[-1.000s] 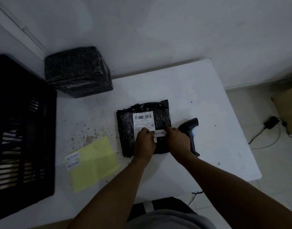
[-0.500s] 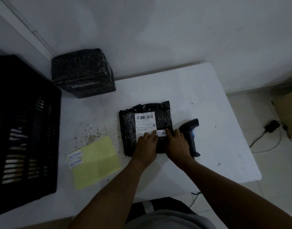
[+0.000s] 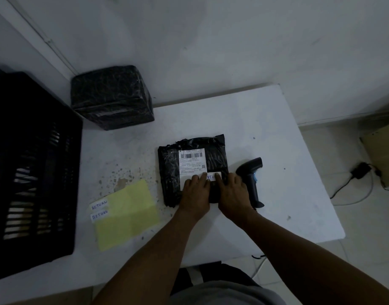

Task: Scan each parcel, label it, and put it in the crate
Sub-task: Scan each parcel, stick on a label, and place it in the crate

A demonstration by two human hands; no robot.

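While pressing flat on the black parcel (image 3: 192, 170) at mid-bench, left hand (image 3: 195, 192) and right hand (image 3: 232, 191) side by side, fingers (image 3: 202, 178) fairly straight, not curled round anything. White handwritten sticker (image 3: 212, 176) under the fingertips, partly covered, just right of the printed shipping label (image 3: 191, 162) with its barcode. Parcel lying flat on the white bench (image 3: 277, 133), wrapper crinkled.

Just right of the parcel, close against the right hand: black handheld scanner (image 3: 250, 179), head pointing away, handle toward the near edge. To the left, near the parcel but apart: yellow backing sheet (image 3: 128, 216) with two more stickers reading RETURN (image 3: 99, 209) at its left edge. Brown specks and stains on the bench between sheet and parcel. Far left: black slatted crate (image 3: 33, 168), taking up the bench's left end. Behind, against the wall: bigger black-wrapped box (image 3: 111, 96), well apart from the hands. On the floor at right: a power adapter (image 3: 361, 170) with cable, beside a cardboard box (image 3: 381, 159) cut off by the frame. Between parcel and crate: only the yellow sheet.
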